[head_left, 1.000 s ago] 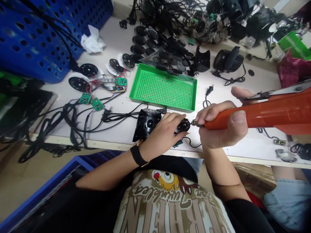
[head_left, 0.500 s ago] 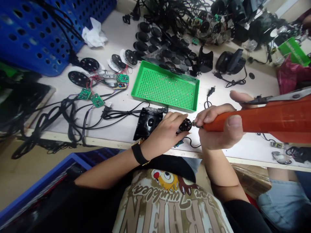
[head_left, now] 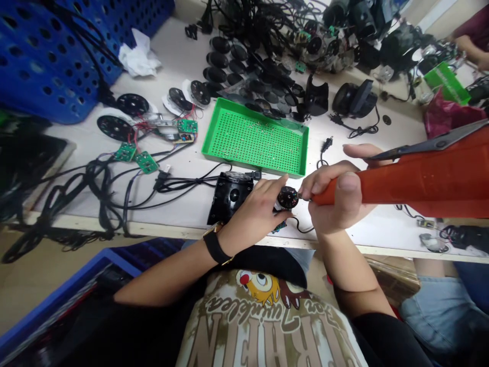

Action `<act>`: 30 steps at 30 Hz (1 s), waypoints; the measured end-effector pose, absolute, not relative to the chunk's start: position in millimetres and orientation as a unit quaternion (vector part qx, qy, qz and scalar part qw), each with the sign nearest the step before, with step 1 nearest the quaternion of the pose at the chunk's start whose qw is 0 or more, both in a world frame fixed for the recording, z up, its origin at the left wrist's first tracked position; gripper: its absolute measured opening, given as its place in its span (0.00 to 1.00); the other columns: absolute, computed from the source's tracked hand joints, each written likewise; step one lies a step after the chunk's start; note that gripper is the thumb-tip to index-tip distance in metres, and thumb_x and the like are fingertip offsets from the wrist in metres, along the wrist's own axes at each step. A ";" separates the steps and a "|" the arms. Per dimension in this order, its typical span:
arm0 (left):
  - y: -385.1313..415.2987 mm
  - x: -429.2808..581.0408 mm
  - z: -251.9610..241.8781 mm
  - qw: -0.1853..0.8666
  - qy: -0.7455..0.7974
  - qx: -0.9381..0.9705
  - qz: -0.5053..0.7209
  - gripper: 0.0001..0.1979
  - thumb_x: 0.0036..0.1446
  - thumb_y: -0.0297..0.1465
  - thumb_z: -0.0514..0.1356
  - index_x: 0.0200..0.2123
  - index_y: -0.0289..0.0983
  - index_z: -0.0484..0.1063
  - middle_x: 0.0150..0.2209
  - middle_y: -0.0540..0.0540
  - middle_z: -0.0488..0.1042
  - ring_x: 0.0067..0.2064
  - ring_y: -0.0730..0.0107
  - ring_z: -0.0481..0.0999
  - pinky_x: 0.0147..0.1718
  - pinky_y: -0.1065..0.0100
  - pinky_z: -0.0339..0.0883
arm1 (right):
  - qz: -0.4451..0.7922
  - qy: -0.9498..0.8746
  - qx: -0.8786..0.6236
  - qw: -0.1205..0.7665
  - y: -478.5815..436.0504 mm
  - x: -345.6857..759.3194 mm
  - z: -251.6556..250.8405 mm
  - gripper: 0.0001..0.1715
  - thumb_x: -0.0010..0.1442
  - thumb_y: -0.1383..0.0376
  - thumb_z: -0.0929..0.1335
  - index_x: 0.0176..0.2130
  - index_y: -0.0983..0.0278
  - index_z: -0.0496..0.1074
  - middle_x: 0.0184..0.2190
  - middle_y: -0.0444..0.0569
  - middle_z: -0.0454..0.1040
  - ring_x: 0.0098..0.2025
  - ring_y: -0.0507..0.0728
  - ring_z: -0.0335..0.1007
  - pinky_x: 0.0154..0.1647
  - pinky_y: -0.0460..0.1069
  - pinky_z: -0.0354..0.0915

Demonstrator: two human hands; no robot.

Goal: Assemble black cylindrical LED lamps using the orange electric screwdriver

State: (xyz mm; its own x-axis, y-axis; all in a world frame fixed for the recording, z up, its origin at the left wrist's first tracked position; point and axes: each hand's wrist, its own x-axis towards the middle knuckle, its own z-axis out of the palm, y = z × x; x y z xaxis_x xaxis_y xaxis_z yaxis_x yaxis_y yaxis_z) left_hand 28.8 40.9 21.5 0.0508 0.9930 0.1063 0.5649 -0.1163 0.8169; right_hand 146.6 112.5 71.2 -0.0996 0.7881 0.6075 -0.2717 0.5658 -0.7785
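My left hand (head_left: 255,206) is closed round a small part with a round black disc face (head_left: 288,198), its thumb and fingers at either side. Beside that hand lies a black plastic housing (head_left: 230,196) with a clear round lens at its top. My right hand (head_left: 338,191) grips an orange electric screwdriver (head_left: 393,183) held level, its tip pointing left and meeting the edge of the disc face. Tweezers (head_left: 431,145) lie along the screwdriver's upper side, also in my right hand. A bit of circuit board (head_left: 280,226) shows under my left hand.
Just behind my hands stands a green tray (head_left: 255,165) with small screws. Tangled cables (head_left: 99,188), circuit boards (head_left: 147,162) and a blue crate (head_left: 46,56) are at left. Black discs (head_left: 219,60) and housings crowd the back. A co-worker's arm (head_left: 471,51) is at far right.
The view has shifted slightly, so the table's things sit a little further left. The screwdriver's rear end has tilted up slightly; both hands keep their holds.
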 end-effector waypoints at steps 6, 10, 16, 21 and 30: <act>41.4 31.9 17.1 0.297 0.610 0.635 0.369 0.28 0.57 0.25 0.70 0.60 0.37 0.70 0.54 0.40 0.80 0.59 0.50 0.76 0.60 0.49 0.71 | 0.402 -0.630 -0.237 0.620 114.1 146.0 67.6 0.13 0.66 0.48 0.71 0.45 0.50 0.70 0.17 0.33 0.66 0.11 0.51 0.56 0.12 0.49 0.61; 41.6 32.7 19.6 0.297 0.611 0.634 0.370 0.23 0.57 0.23 0.69 0.55 0.36 0.72 0.50 0.41 0.81 0.56 0.51 0.77 0.56 0.51 0.72 | 0.408 -0.640 -0.225 0.611 115.5 144.5 67.3 0.13 0.66 0.49 0.71 0.46 0.50 0.70 0.17 0.32 0.66 0.11 0.51 0.57 0.12 0.49 0.63; 42.7 32.6 22.4 0.292 0.596 0.646 0.378 0.18 0.58 0.21 0.68 0.52 0.35 0.74 0.49 0.41 0.81 0.53 0.53 0.77 0.55 0.53 0.72 | 0.435 -0.638 -0.193 0.606 115.8 145.4 70.5 0.09 0.67 0.54 0.71 0.43 0.54 0.71 0.17 0.33 0.67 0.12 0.49 0.60 0.12 0.46 0.61; 43.7 33.0 23.1 0.291 0.599 0.645 0.374 0.17 0.58 0.23 0.68 0.50 0.36 0.74 0.47 0.41 0.81 0.53 0.51 0.77 0.54 0.51 0.73 | 0.428 -0.643 -0.225 0.594 117.4 147.2 70.2 0.14 0.65 0.51 0.71 0.44 0.55 0.70 0.17 0.32 0.65 0.10 0.49 0.57 0.11 0.47 0.62; 42.7 34.1 16.9 0.262 0.588 0.657 0.392 0.19 0.57 0.21 0.69 0.51 0.34 0.74 0.46 0.40 0.81 0.52 0.52 0.78 0.53 0.52 0.74 | 0.416 -0.627 -0.237 0.614 115.2 141.6 74.6 0.15 0.65 0.51 0.72 0.43 0.57 0.69 0.17 0.33 0.61 0.10 0.49 0.56 0.10 0.46 0.58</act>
State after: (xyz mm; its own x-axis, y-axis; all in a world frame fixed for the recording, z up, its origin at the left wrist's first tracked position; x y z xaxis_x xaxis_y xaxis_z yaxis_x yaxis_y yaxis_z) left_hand 34.1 42.7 16.9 0.0017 0.9784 0.2069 0.5668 -0.1714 0.8058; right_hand 141.6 115.2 74.6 -0.1333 0.8085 0.5732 -0.2132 0.5414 -0.8133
